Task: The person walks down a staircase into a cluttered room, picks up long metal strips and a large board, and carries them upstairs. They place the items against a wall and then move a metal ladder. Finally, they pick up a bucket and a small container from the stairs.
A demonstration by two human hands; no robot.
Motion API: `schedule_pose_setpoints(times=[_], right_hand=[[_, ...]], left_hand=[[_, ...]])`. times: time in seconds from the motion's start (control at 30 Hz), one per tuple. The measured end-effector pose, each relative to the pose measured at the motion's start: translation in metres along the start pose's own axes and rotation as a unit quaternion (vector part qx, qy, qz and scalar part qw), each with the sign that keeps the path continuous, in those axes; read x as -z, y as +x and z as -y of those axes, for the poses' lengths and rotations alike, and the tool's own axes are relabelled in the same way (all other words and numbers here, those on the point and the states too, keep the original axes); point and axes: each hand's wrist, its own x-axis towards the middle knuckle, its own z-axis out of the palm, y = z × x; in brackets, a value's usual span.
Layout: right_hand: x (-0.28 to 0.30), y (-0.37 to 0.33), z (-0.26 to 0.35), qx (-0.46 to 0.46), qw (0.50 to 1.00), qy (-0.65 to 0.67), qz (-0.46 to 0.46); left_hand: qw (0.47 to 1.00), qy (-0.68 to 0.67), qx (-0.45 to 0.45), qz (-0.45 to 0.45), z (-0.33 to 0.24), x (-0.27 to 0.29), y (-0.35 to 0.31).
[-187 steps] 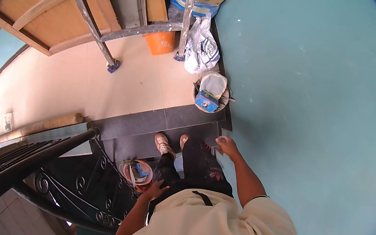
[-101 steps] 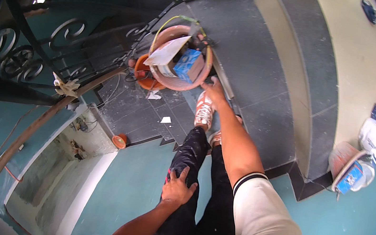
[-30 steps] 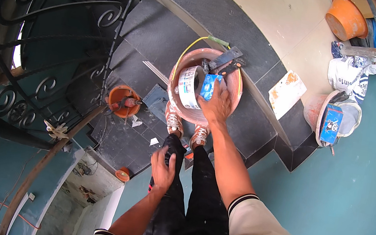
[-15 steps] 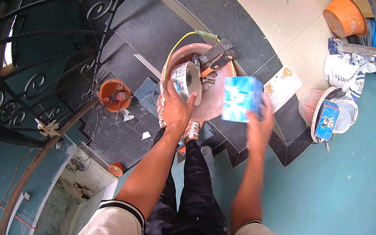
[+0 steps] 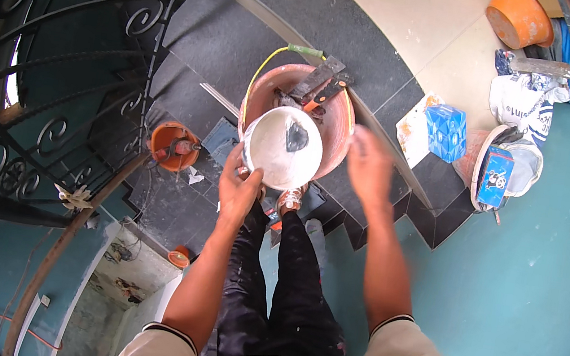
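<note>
A white round tub [image 5: 269, 160] is in my left hand [image 5: 237, 189], its thumb over the near rim. The tub's mouth faces up, showing a whitish inside with a dark grey patch [image 5: 297, 137]. Behind it stands a pinkish bucket [image 5: 263, 87] with a yellow-green handle. An orange-and-black handled tool [image 5: 326, 95] and a flat metal blade [image 5: 319, 81] rest in that bucket. My right hand [image 5: 372, 165] is blurred beside the bucket, with nothing visible in it. To its right, a blue faceted box [image 5: 444, 133] sits on a stained white board [image 5: 413, 134].
Dark tiled steps run under the bucket. An orange pot [image 5: 174, 146] holding a power tool stands left, near a black iron railing [image 5: 63, 48]. At right are a dirty bucket [image 5: 473, 164] with a blue panda-printed box [image 5: 496, 177], a white bag [image 5: 521, 102] and an orange basin [image 5: 518, 21].
My right hand has let go of the blue box, which now sits on the white board, and has come back left. The tub has tipped in my left hand so its inside shows.
</note>
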Motion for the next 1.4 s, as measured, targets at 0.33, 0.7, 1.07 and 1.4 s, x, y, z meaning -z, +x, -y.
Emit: schedule_pose_setpoints(times=[0.33, 0.7, 1.07, 1.4], right_hand=[[-0.163, 0.026, -0.021, -0.210, 0.944, -0.152, 0.202], [-0.126, 0.014, 0.031, 0.126, 0.911, -0.280, 0.276], [-0.169, 0.084, -0.005, 0.289, 0.648, -0.608, 0.357], [-0.153, 0.076, -0.009, 0.122, 0.771, -0.519, 0.348]], left_hand=[[0.994, -0.029, 0.039, -0.095, 0.019, 0.093, -0.085], [0.986, -0.106, 0.086, -0.095, 0.031, 0.083, -0.108], [0.987, -0.103, 0.075, -0.095, 0.040, 0.087, -0.120], [0.991, -0.090, 0.055, -0.088, 0.019, 0.086, -0.126]])
